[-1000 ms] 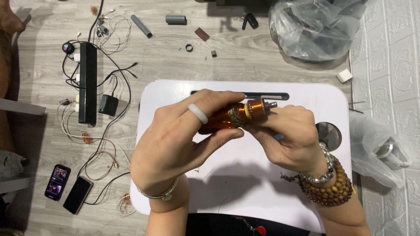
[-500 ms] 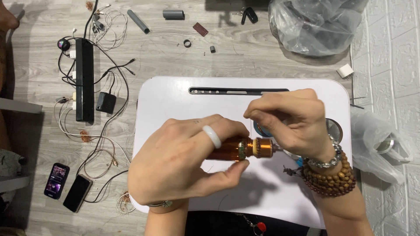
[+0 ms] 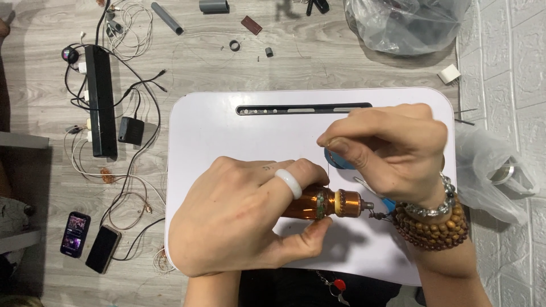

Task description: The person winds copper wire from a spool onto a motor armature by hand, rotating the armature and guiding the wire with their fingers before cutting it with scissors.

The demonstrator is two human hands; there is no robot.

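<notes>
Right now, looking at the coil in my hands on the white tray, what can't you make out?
Head view only:
- Copper coil: its near end is buried in the left hand.
- Thin wire pinched by the right hand: too fine to trace to the coil.
- Blue round thing: mostly behind the right fingers.
- Clear bag: cut by the top edge, contents blurred.
- White tray: near edge hidden by both forearms.

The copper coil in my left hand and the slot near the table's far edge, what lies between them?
In the head view, only bare white tabletop lies between the copper coil in the left hand and the slot.
</notes>
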